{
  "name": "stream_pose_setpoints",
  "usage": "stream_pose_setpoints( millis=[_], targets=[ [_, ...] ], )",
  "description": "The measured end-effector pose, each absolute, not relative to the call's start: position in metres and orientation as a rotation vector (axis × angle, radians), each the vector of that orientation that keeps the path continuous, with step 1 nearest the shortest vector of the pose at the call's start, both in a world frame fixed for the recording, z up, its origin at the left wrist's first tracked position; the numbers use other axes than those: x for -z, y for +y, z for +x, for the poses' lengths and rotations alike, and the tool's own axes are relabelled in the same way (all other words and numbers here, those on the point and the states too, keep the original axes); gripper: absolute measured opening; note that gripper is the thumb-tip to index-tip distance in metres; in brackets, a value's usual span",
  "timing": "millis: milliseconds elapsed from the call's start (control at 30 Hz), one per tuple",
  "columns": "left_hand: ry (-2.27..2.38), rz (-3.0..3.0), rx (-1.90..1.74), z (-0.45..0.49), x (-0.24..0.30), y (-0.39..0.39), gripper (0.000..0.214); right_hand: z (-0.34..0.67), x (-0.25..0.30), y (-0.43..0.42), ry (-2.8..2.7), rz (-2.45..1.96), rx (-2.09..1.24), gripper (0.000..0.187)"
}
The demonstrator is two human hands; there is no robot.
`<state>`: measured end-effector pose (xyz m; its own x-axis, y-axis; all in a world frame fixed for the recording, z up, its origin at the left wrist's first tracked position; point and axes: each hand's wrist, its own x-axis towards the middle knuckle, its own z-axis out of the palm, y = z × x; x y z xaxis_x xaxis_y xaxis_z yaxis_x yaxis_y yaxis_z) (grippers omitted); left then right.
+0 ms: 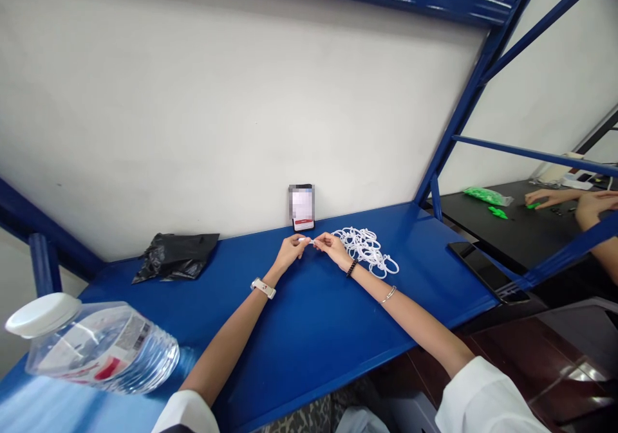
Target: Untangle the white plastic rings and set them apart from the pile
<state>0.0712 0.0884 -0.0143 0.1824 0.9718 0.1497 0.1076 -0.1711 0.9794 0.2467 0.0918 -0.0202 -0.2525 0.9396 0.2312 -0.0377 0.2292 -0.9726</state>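
Note:
Both my hands meet over the middle of the blue desktop, close to the wall. My left hand (290, 253) pinches one end of a small white piece (304, 240), which looks like cord or plastic; its exact kind is too small to tell. At its other end, the fingertips of my right hand (329, 246) are closed on it. Just right of that hand lies a tangled pile of white loops (369, 248), partly hidden behind my wrist. A phone (303, 206) leans upright on the wall directly behind my fingers, its screen lit and blurred.
A black plastic bag (178, 256) lies at the back left. The large clear bottle (106, 349) with a white cap stands in the left foreground. Blue metal bars (463, 105) frame the desk (313, 330). At right, another person's hands (550, 198) work near green pieces (487, 195) on a black table.

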Motion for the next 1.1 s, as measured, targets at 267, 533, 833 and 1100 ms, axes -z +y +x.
stream_pose_setpoints(
  millis=[267, 533, 833, 1100],
  targets=[
    [1.059, 1.593, -1.138, 0.0728, 0.0122, 0.0857, 0.044, 0.2440, 0.0214, 0.0903, -1.432, -0.920, -1.238, 0.030],
    [0.969, 1.524, -1.089, 0.0736, 0.0120, 0.0861, 0.049, 0.2447, 0.0271, 0.0952, -1.386, -0.950, -1.196, 0.029],
    [0.941, 1.501, -1.063, 0.0735, 0.0118, 0.0866, 0.058, 0.2456, 0.0293, 0.0984, -1.333, -0.929, -1.201, 0.033],
    [0.963, 1.503, -1.063, 0.0737, 0.0122, 0.0869, 0.060, 0.2459, 0.0274, 0.0967, -1.332, -0.935, -1.202, 0.035]
  ],
)
